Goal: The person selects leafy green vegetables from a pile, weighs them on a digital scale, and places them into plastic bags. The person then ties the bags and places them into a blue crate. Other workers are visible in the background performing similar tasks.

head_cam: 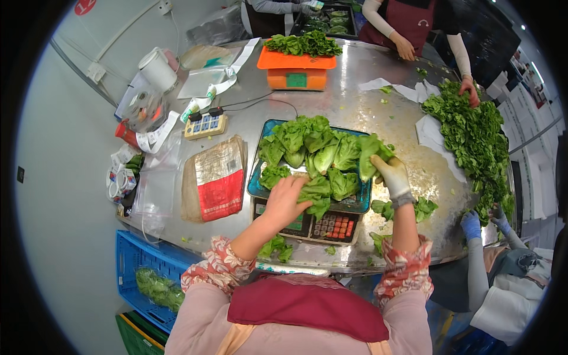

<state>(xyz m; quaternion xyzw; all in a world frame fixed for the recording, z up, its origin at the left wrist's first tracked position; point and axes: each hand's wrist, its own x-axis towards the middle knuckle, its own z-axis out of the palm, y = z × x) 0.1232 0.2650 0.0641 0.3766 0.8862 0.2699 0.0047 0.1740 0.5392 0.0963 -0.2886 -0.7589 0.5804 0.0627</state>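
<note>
A digital scale with a blue tray [364, 195] stands on the metal table before me, several green lettuce heads [326, 155] piled on it. My left hand [284, 199], bare, is at the tray's front edge, with thumb and fingers around a lettuce head [318, 193]. In a whitish glove, my right hand [394, 176] grips another lettuce head [369, 155] at the tray's right edge. The scale's keypad [333, 227] shows below the tray; my left hand and the leaves partly cover its display.
Loose leaves [425, 209] lie right of the scale. Left are a plastic bag stack [219, 182] and a power strip [205, 126]. An orange scale [296, 75] holds greens at the back. Co-workers' hands [469, 91] touch a leafy pile [466, 128]. A blue crate [126, 284] stands lower left.
</note>
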